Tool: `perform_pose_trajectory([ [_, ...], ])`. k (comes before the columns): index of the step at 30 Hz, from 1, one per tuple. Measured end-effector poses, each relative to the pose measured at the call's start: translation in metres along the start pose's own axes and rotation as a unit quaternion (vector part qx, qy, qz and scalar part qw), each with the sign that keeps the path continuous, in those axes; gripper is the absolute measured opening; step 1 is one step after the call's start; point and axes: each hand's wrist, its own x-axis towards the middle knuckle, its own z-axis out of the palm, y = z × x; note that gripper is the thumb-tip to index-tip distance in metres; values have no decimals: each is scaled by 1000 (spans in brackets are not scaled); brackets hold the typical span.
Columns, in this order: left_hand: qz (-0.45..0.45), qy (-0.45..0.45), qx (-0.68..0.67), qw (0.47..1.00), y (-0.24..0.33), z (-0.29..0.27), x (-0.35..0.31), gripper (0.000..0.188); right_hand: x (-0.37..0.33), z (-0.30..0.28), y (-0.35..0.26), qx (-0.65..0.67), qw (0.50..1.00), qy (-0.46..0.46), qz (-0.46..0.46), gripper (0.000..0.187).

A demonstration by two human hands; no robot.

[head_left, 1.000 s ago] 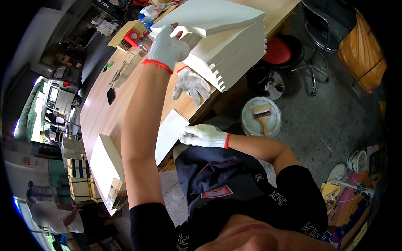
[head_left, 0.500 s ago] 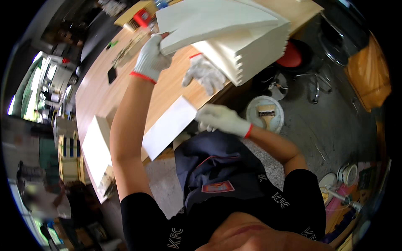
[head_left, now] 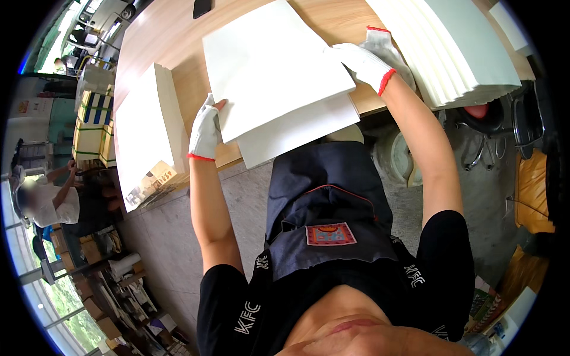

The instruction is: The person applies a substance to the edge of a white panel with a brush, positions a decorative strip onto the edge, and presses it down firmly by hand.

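A thick white paper block (head_left: pixel 279 71) is in front of me over the table, tilted a little. My left hand (head_left: pixel 205 127), in a white knit glove with a red cuff, grips its left edge, thumb on top. My right hand (head_left: pixel 365 64), gloved the same way, is closed at its right edge; some of its fingertips are hard to make out. Beneath the block, a flat white sheet (head_left: pixel 303 130) sticks out toward me at the table's front edge. A loose grey-white glove (head_left: pixel 383 44) lies just beyond my right hand, partly hidden by it.
A tall stack of thick white paper blocks (head_left: pixel 451 47) stands at the right of the wooden table (head_left: pixel 157 29). Another white stack (head_left: pixel 145 118) sits at the left edge. A black phone (head_left: pixel 202 8) lies far back. A bucket (head_left: pixel 395 154) stands below; another person (head_left: pixel 59 199) is at far left.
The white paper block has come off the big stack and down over the flat sheet, carried by my left hand. My right hand has moved from the table edge to the block's right side.
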Motion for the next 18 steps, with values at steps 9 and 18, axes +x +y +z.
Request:
perform_pose_trajectory([
  [9, 104, -2, 281, 954, -13, -7, 5, 39, -13, 17, -14, -409, 907, 95, 38, 58],
  [18, 264, 81, 520, 808, -44, 1, -89, 66, -87, 34, 13, -615, 747, 215, -135, 72],
])
